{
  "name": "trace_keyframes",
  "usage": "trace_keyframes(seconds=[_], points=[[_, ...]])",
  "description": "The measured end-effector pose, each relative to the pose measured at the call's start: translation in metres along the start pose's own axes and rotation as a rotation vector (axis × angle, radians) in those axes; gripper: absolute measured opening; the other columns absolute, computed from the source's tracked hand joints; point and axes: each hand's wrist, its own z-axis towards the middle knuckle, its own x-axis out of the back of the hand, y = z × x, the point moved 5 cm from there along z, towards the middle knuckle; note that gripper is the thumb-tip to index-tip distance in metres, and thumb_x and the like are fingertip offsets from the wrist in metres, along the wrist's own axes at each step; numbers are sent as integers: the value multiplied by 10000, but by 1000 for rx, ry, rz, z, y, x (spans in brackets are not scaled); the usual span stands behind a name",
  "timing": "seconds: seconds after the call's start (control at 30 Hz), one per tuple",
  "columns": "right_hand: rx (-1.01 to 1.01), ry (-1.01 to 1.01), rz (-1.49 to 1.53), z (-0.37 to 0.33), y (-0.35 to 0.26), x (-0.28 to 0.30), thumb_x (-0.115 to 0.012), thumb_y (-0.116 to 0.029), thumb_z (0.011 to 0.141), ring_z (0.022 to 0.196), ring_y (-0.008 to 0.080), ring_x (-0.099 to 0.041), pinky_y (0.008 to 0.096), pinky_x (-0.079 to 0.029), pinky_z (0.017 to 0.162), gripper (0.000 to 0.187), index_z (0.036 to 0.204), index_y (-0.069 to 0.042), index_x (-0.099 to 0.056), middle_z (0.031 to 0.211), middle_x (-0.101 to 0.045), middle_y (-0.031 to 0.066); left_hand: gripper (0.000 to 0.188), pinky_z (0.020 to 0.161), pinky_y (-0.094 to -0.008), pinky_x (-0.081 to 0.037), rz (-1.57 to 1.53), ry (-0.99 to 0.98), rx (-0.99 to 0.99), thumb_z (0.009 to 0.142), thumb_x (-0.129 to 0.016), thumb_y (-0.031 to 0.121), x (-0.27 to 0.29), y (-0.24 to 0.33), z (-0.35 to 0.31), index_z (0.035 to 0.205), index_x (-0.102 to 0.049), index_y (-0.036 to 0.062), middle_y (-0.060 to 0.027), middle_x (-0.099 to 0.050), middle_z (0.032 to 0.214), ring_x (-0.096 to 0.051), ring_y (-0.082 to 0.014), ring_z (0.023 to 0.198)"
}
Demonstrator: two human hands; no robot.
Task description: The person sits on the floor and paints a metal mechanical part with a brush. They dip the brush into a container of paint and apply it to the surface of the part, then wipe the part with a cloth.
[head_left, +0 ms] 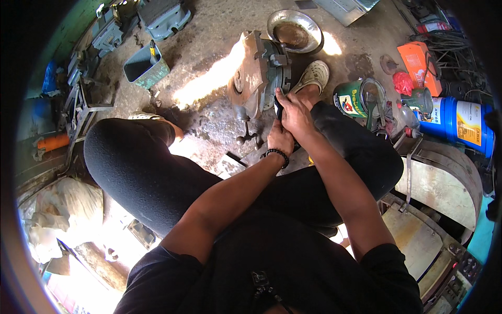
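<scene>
My left hand [281,139], with a dark beaded bracelet at the wrist, is closed around a dark, narrow tool [278,109]. Just beyond it, my right hand [297,116] is closed on the same tool, its index finger stretched along the top. The tool's kind cannot be made out, since both hands cover most of it. Its far end lies against or close beside a heavy, worn metal machine part [252,78] standing on the floor between my feet. A ball-ended metal handle [246,138] sits at the near side of that part.
Beyond lies a round metal basin [295,32]. To the left is a green bin [147,68] with a yellow-handled tool. On the right stand a green can [361,99], an orange machine [418,64] and blue buckets [444,123]. My bent legs flank the work.
</scene>
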Motion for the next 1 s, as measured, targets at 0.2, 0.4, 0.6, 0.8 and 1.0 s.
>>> trace_keyframes(seconds=[0.2,0.4,0.6,0.8,1.0], points=[[-1,-6,26,-4,1,-4,-554,27,827,972,396,-611,432,-526,832,683,1469,-193,-472,1116,-571,168,400,938,-449,-477,31,20,-35,941,-457,213,-2,-8,2,1246,-587,-10,-297,-654,1150,-609,-445,1115],[99,102,119,-10,5,4,-562,41,815,952,371,-622,413,-528,834,568,1337,-176,-623,1071,-617,141,373,919,-462,-483,-86,-20,-147,919,-484,150,-6,2,-5,1240,-591,-7,-278,-668,1126,-623,-435,1091],[65,344,514,-3,18,39,-505,99,814,859,266,-626,338,-502,801,495,1238,-85,-685,967,-645,125,422,920,-462,-491,3,4,-276,941,-508,184,-7,25,-3,1299,-557,-33,-313,-653,1118,-623,-442,1100],[-241,64,1116,-6,48,72,-570,2,930,1185,158,-580,283,-427,1032,485,1408,-29,-499,1313,-606,79,502,902,-403,-496,-150,12,-295,978,-597,388,4,53,-2,1207,-619,-57,-281,-685,1071,-661,-363,1029],[-437,-65,1615,-21,69,86,-551,-7,872,1073,222,-651,363,-509,977,408,1280,-8,-568,1158,-668,98,393,805,-301,-477,-427,-93,-285,1011,-577,331,18,82,15,1059,-672,-47,-97,-703,850,-568,-116,808]])
